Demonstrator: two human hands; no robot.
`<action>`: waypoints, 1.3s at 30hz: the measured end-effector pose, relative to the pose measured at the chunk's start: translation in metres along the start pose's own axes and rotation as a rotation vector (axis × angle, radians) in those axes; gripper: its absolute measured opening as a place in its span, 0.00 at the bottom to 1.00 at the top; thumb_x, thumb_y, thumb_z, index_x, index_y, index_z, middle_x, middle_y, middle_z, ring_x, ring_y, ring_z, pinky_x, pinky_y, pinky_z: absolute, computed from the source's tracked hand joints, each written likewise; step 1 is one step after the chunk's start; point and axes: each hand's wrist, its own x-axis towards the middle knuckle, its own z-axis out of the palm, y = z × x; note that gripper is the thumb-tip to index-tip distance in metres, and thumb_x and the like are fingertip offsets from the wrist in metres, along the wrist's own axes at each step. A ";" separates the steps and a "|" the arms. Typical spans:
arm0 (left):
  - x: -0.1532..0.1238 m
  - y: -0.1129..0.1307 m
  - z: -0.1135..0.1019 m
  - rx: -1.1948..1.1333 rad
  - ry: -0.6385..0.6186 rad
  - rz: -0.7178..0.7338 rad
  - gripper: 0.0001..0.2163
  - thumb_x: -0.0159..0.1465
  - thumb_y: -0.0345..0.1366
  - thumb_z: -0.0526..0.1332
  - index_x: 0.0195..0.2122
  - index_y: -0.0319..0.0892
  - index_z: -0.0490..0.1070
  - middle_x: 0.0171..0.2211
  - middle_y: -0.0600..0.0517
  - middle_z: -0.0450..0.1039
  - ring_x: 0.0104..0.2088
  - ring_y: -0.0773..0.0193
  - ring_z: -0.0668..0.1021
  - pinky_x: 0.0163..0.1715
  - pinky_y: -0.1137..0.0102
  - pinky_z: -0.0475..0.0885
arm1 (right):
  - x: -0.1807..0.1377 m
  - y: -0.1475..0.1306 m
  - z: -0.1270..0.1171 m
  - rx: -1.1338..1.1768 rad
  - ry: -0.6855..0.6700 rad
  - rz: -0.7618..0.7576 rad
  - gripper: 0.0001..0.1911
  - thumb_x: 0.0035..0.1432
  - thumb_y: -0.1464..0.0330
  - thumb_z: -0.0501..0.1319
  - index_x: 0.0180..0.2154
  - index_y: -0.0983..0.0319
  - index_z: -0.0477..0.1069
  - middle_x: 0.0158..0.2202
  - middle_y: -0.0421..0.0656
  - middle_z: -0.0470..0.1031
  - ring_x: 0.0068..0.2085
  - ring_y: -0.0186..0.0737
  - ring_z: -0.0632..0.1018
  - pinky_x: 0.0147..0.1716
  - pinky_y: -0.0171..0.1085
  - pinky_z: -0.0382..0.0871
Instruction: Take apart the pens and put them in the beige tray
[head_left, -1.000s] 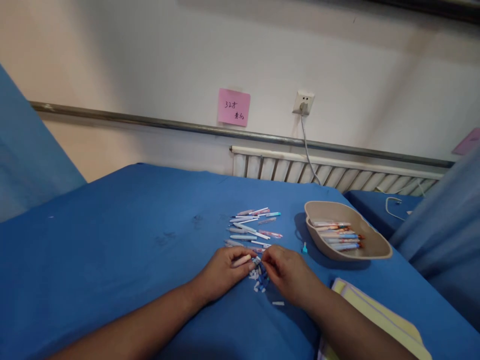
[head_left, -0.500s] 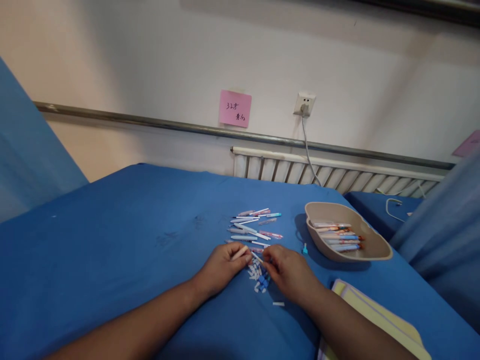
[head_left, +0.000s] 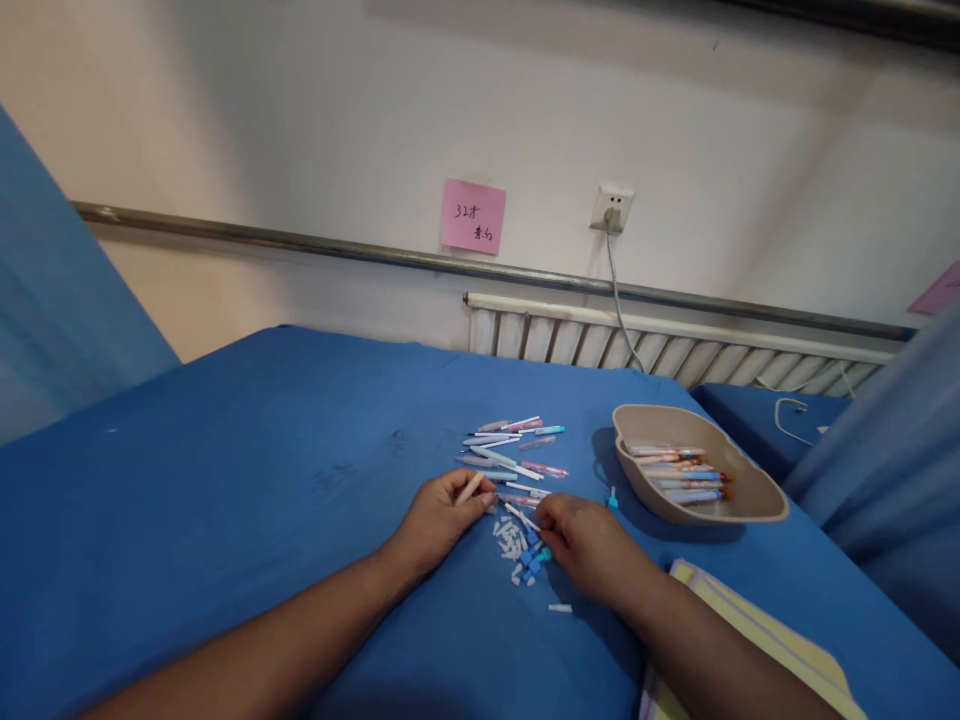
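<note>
My left hand [head_left: 442, 515] is closed around a pale orange pen barrel [head_left: 470, 488]. To its right, my right hand [head_left: 581, 540] pinches a thin white pen refill [head_left: 523, 516], its tip pointing toward the left hand. Small white plastic pieces [head_left: 510, 538] lie in a heap below and between the hands, next to several blue pieces [head_left: 529, 562]. Just beyond my fingers lie several loose pen barrels and white refills [head_left: 495, 455] in blue, pink and grey. One lone white piece [head_left: 559, 608] rests nearer to me.
A beige bin [head_left: 750, 495] with several assembled pens stands at the right. In front of it lie a teal piece [head_left: 613, 498] and a folded yellow cloth [head_left: 765, 630]. The blue-covered table [head_left: 225, 480] meets a wall with a radiator [head_left: 585, 340], and curtains hang on both sides.
My hands have moved apart a little, the left one slightly left and the right one slightly right. The white refill is now farther from the barrel.
</note>
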 end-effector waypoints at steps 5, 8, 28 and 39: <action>-0.001 0.002 0.000 -0.015 0.001 -0.012 0.11 0.51 0.42 0.63 0.29 0.39 0.72 0.24 0.55 0.69 0.27 0.67 0.69 0.27 0.75 0.62 | 0.000 -0.001 0.004 -0.106 -0.019 -0.035 0.09 0.54 0.77 0.53 0.35 0.61 0.68 0.35 0.44 0.74 0.37 0.38 0.73 0.35 0.32 0.60; -0.001 0.002 0.000 -0.026 0.003 -0.024 0.11 0.52 0.41 0.63 0.30 0.39 0.73 0.25 0.55 0.70 0.27 0.67 0.69 0.27 0.76 0.62 | 0.001 0.001 0.005 -0.168 -0.009 -0.024 0.09 0.54 0.77 0.52 0.36 0.62 0.68 0.35 0.46 0.74 0.38 0.40 0.73 0.37 0.34 0.60; 0.002 0.002 -0.002 -0.083 0.061 -0.074 0.13 0.52 0.43 0.62 0.31 0.38 0.72 0.25 0.53 0.72 0.25 0.66 0.71 0.26 0.74 0.62 | 0.004 0.014 -0.002 0.164 0.253 -0.143 0.07 0.62 0.71 0.48 0.34 0.61 0.63 0.31 0.41 0.69 0.33 0.36 0.70 0.32 0.34 0.61; 0.002 0.001 -0.002 -0.054 0.045 -0.072 0.12 0.51 0.42 0.63 0.32 0.38 0.72 0.27 0.53 0.72 0.27 0.65 0.72 0.26 0.75 0.63 | 0.004 0.015 -0.002 0.171 0.271 -0.133 0.08 0.62 0.71 0.48 0.33 0.60 0.63 0.30 0.41 0.69 0.32 0.36 0.70 0.32 0.34 0.62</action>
